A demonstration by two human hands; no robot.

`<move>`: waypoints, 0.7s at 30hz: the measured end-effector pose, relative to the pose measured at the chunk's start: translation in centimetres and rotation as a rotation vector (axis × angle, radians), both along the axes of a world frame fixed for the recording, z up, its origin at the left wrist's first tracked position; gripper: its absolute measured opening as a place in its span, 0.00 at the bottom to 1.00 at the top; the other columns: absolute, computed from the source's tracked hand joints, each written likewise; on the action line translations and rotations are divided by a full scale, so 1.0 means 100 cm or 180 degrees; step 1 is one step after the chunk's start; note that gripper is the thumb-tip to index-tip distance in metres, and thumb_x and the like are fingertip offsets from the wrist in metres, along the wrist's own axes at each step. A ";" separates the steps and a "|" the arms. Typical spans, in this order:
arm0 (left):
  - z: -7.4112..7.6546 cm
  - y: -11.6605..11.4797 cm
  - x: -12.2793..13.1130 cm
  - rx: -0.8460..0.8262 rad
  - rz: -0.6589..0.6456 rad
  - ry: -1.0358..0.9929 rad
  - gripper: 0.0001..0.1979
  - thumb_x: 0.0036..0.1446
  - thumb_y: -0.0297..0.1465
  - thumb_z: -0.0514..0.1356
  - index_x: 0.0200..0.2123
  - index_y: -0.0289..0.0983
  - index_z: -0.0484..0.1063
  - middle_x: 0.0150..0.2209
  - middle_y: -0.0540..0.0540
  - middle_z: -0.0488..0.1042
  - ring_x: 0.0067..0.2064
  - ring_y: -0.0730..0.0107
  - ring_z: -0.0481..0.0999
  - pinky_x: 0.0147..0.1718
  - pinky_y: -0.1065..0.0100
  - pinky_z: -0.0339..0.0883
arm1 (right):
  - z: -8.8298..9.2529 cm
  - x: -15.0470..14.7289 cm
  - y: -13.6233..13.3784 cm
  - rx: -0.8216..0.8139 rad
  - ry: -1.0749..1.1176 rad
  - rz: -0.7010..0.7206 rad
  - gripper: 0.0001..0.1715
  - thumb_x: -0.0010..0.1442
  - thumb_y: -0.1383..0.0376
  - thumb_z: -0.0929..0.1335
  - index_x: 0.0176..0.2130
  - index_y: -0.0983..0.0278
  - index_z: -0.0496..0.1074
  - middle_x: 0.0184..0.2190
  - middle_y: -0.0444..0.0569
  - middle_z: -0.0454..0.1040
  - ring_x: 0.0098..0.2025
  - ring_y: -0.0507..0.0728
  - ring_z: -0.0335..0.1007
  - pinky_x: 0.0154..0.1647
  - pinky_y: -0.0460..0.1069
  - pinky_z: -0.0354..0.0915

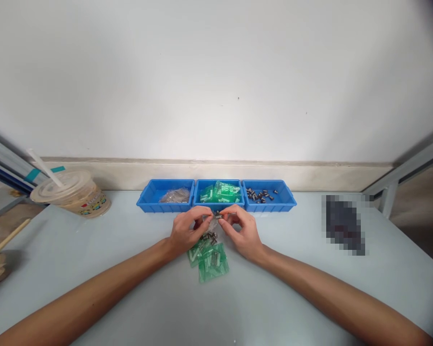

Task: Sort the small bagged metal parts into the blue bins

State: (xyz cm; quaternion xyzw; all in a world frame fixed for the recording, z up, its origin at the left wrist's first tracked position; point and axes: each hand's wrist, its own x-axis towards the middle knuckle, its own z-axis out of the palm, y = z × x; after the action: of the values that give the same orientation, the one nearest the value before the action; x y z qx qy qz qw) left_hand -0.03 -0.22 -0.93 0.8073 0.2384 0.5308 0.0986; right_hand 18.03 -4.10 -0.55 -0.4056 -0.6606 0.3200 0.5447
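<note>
My left hand (187, 229) and my right hand (242, 230) meet just in front of the middle blue bin (218, 205). Both pinch a small clear bag (212, 222), and a small dark metal part (218, 216) shows between the fingertips. Below the hands, a few loose metal parts (209, 236) lie on the table beside green packets (211, 259). The left blue bin (155, 204) holds clear bags, the middle one green packets (221, 192), the right blue bin (285, 204) several dark metal parts (260, 195).
A lidded drink cup with a straw (72, 193) lies at the far left of the pale table (130, 288). A blurred dark object (344, 222) sits at the right. A wooden stick (7, 239) lies at the left edge. The wall stands behind the bins.
</note>
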 end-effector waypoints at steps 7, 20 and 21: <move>-0.002 0.001 -0.001 -0.0143 -0.0034 -0.0013 0.05 0.59 0.26 0.60 0.40 0.36 0.71 0.34 0.45 0.79 0.34 0.71 0.80 0.30 0.75 0.72 | -0.002 0.000 0.002 -0.0012 0.0064 -0.0078 0.06 0.61 0.63 0.67 0.40 0.62 0.70 0.31 0.45 0.69 0.27 0.51 0.63 0.29 0.46 0.64; -0.002 0.000 -0.001 -0.0113 -0.0015 -0.0031 0.08 0.58 0.24 0.61 0.42 0.36 0.71 0.34 0.47 0.80 0.32 0.74 0.80 0.31 0.76 0.73 | -0.003 0.000 0.003 -0.0056 0.0047 -0.0040 0.07 0.61 0.62 0.67 0.40 0.61 0.71 0.31 0.45 0.68 0.27 0.51 0.63 0.28 0.47 0.64; -0.003 0.001 -0.001 -0.0111 -0.0019 -0.0034 0.08 0.58 0.24 0.61 0.42 0.36 0.71 0.34 0.47 0.80 0.32 0.74 0.80 0.31 0.77 0.73 | -0.002 0.000 0.003 -0.0051 0.0034 -0.0047 0.07 0.61 0.62 0.67 0.40 0.61 0.72 0.31 0.45 0.69 0.27 0.51 0.63 0.29 0.47 0.64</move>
State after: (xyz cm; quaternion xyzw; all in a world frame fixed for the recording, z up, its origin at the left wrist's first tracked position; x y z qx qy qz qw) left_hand -0.13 -0.17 -1.18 0.8033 0.2446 0.5306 0.1155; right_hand 18.05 -3.84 -0.79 -0.4132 -0.6520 0.3234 0.5474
